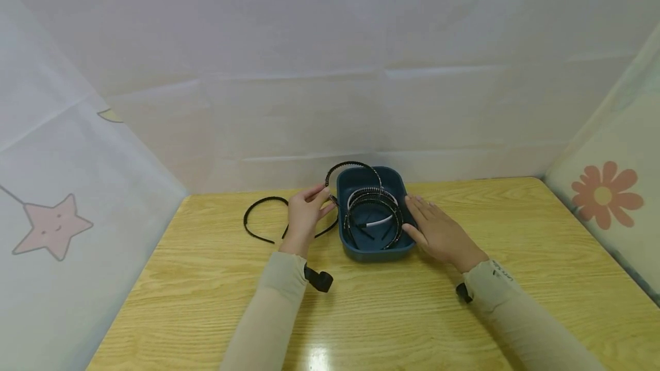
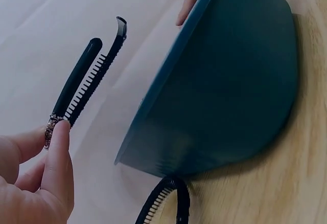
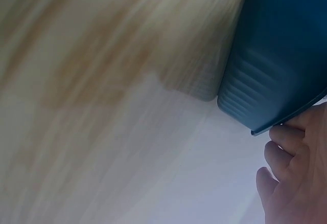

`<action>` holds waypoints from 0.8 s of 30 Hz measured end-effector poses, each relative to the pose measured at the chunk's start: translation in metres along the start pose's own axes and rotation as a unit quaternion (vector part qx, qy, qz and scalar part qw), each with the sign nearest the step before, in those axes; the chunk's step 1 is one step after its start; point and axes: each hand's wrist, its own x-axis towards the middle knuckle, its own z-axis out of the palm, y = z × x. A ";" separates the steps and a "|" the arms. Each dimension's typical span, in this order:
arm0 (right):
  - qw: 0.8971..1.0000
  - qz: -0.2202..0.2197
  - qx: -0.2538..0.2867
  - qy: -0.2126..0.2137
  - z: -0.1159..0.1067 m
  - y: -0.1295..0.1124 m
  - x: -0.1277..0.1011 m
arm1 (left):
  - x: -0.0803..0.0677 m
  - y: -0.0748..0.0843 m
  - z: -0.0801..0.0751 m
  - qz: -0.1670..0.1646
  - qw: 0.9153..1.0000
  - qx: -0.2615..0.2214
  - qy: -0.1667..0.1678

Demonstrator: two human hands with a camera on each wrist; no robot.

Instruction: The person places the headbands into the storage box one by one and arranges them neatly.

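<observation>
Left hand (image 1: 306, 210) has a toothed black headband with glittery trim (image 1: 353, 163) pinched between thumb and fingertips, its arc hanging over the far left part of the blue plastic bin (image 1: 378, 257). Right hand (image 1: 438, 235) isn't clenched at all: fingers pretty much straight, resting along the bin's right rim. Inside there's already a messy nest of headbands (image 1: 369, 190), mostly dark, plus one with a white band (image 1: 380, 222). Over on the left side of the wooden table (image 1: 381, 319) there's a black headband (image 1: 245, 219) lying flat, and another dark one (image 1: 327, 229) right by the bin, partly hidden by the left hand. My worry is snagging: those comb teeth could hook the pile and drag a band out if it's pulled back. The pinch looks light too, so bumping the rim might twist it loose, and a hard knock could slide the bin if the right hand's barely bracing it.
</observation>
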 end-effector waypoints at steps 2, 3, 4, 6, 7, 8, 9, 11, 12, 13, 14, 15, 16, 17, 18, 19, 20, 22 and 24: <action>1.000 -0.003 0.000 0.004 0.000 0.000 -0.001 | 0.002 0.001 0.006 -0.003 1.000 -0.004 0.000; 1.000 -0.004 0.000 0.006 0.000 0.000 -0.001 | 0.003 0.002 0.009 -0.003 1.000 -0.005 -0.002; 1.000 -0.005 0.000 0.008 0.000 0.000 -0.001 | 0.004 0.002 0.012 -0.002 1.000 -0.005 -0.002; 1.000 -0.006 -0.002 0.010 0.000 0.000 -0.001 | 0.006 0.002 0.017 -0.001 1.000 -0.001 -0.002; 1.000 -0.006 -0.002 0.011 0.000 0.000 -0.001 | 0.008 0.002 0.019 0.000 1.000 0.004 -0.001; 1.000 -0.007 -0.003 0.011 0.000 0.000 -0.001 | 0.009 0.001 0.021 0.001 1.000 0.008 0.001; 1.000 -0.005 -0.003 0.010 0.000 0.000 -0.001 | 0.010 0.001 0.023 0.004 1.000 0.014 0.002; 1.000 -0.005 -0.004 0.011 0.000 0.000 -0.001 | 0.012 0.000 0.026 0.006 1.000 0.026 0.004; 1.000 -0.007 -0.004 0.013 0.000 0.000 -0.001 | 0.012 0.000 0.028 0.008 0.999 0.034 0.005; 1.000 -0.007 -0.005 0.015 0.000 0.000 -0.001 | 0.013 -0.001 0.029 0.009 0.999 0.040 0.004; 1.000 -0.008 -0.004 0.016 0.000 0.000 -0.001 | 0.013 -0.001 0.030 0.009 0.999 0.044 0.004; 1.000 -0.008 -0.005 0.018 0.000 0.000 -0.001 | 0.013 -0.002 0.031 0.009 0.999 0.050 0.004; 1.000 -0.009 -0.005 0.019 0.000 0.000 -0.001 | 0.013 -0.004 0.031 0.007 0.998 0.055 0.005; 1.000 -0.009 -0.004 0.020 0.000 0.000 -0.001 | 0.014 -0.005 0.032 0.007 0.998 0.060 0.005; 1.000 -0.009 -0.003 0.019 0.000 0.000 -0.001 | 0.014 -0.006 0.032 0.006 0.998 0.065 0.005; 1.000 -0.008 -0.001 0.017 0.000 0.000 -0.001 | 0.015 -0.008 0.032 0.005 0.998 0.068 0.006; 1.000 -0.008 0.000 0.015 0.000 0.000 -0.001 | 0.016 -0.009 0.032 0.004 0.997 0.071 0.007; 1.000 -0.008 0.001 0.013 0.000 0.000 -0.001 | 0.018 -0.011 0.032 0.003 0.997 0.079 0.007; 1.000 -0.007 0.004 0.011 0.001 0.000 0.000 | 0.019 -0.013 0.033 0.002 0.996 0.087 0.008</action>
